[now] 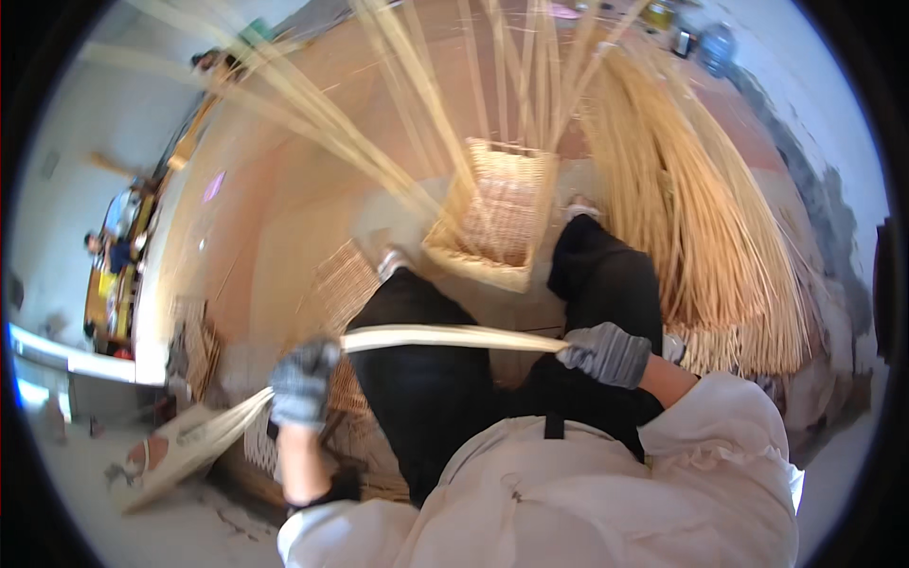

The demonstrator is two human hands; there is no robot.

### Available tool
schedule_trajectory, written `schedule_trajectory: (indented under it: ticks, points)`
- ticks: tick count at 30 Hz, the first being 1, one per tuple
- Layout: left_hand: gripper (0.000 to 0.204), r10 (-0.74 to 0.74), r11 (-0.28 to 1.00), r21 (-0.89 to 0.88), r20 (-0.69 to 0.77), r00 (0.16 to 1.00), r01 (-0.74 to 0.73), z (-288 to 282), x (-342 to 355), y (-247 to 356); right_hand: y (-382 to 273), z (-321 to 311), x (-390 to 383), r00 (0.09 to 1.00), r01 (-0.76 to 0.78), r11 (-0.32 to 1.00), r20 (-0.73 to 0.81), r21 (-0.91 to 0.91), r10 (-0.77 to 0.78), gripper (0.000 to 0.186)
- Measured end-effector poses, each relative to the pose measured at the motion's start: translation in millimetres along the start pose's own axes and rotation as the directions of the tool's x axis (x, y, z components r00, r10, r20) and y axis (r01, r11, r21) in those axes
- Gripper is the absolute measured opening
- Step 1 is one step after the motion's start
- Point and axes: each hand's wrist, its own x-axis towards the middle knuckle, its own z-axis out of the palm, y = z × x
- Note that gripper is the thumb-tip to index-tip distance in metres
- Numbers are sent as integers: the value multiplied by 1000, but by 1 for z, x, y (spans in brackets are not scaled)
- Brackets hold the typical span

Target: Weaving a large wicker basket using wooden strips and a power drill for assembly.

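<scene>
Gloved L hand (pixel 303 383) & R hand (pixel 608 355), fingers clamped on pale strips (pixel 445 338) stretched above black trousers (pixel 417 388), nr woven basket (pixel 511 208) btwn feet (pixel 392 263); uneven/hard pull could, prob., snap strips or slip grip.

A band of pale strips (pixel 454 337), held taut from the left hand (pixel 303 383) to the right hand (pixel 606 355), bars the straight way from the lap to the woven basket (pixel 502 208); room remains above it. Long stakes (pixel 369 161) fan outward from the basket, obstructing its far and left sides. A strip heap (pixel 691 218) blocks the right; open floor (pixel 256 213) offers passage at far left
</scene>
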Motion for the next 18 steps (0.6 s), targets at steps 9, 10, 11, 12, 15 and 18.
schedule_trajectory:
  ticks: [9,10,11,12,15,18]
  points:
    - [30,67,950,-249,753,655,189,71,-57,118,-12,8,-46,993,-7,1000,116,-30,11,16]
    - [29,-139,882,-102,878,459,461,79,-59,124,3,12,-55,999,51,994,-2,-97,-52,15]
    - [29,-20,880,-175,915,402,441,85,-60,129,16,14,-64,992,54,994,123,-90,-42,16]
    - [30,67,882,-211,941,331,422,91,-60,134,29,12,-74,985,72,993,160,-89,-57,18]
    - [30,147,933,-221,955,258,286,123,-54,156,61,8,-104,998,48,998,50,-40,-46,21]
    - [32,170,923,-290,897,407,254,155,-48,182,126,31,-139,973,-38,999,-228,-13,34,21]
